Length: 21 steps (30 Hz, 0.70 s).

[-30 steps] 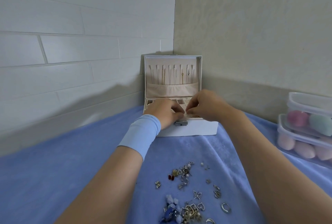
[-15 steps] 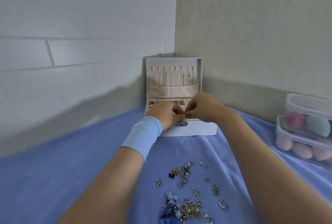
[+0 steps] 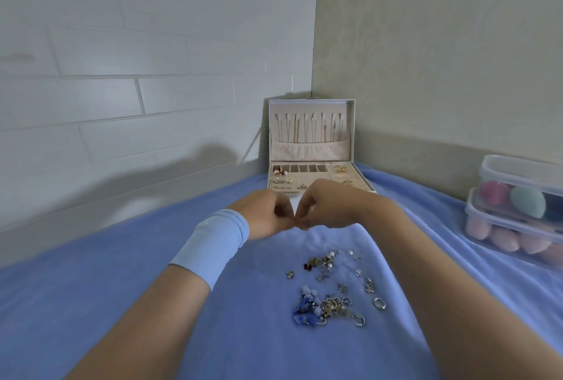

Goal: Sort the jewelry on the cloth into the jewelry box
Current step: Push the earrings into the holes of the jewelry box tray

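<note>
Head view: both hands, left hand (image 3: pixel 268 213) and right hand (image 3: pixel 327 207), now drawn back from jewelry box (image 3: pixel 313 148) tray, fingers pinched together, contents unclear, above cloth (image 3: pixel 122 288) pile.

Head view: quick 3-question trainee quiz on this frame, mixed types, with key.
1. True or false: the lid of the white jewelry box stands open.
2. Where does the pile of loose mixed jewelry lie? A) in the box B) on the blue cloth C) in the clear plastic containers
3. Fill in: the pale blue wristband is on the ___ arm.

Key: 1 true; 2 B; 3 left.
</note>
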Each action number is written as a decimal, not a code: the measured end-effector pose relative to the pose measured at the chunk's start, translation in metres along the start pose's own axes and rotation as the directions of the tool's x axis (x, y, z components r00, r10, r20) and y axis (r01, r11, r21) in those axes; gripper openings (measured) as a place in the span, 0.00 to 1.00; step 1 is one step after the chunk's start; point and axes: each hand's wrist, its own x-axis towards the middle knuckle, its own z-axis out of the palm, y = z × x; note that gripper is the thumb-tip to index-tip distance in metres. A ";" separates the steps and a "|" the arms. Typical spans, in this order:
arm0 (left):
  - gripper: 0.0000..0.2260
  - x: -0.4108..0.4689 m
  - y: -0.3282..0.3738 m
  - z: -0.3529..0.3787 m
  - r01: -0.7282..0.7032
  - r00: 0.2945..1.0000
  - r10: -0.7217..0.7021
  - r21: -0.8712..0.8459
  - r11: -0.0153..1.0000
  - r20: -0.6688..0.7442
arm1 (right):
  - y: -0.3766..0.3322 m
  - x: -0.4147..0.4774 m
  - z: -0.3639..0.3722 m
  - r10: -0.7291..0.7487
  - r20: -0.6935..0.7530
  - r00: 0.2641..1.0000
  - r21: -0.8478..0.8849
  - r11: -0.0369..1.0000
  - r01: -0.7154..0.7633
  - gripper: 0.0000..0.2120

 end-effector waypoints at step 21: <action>0.01 -0.041 -0.017 0.026 -0.002 0.998 0.017 -0.256 0.967 0.056 | -0.009 -0.020 0.024 0.126 0.203 0.971 -0.110 0.988 -0.106 0.09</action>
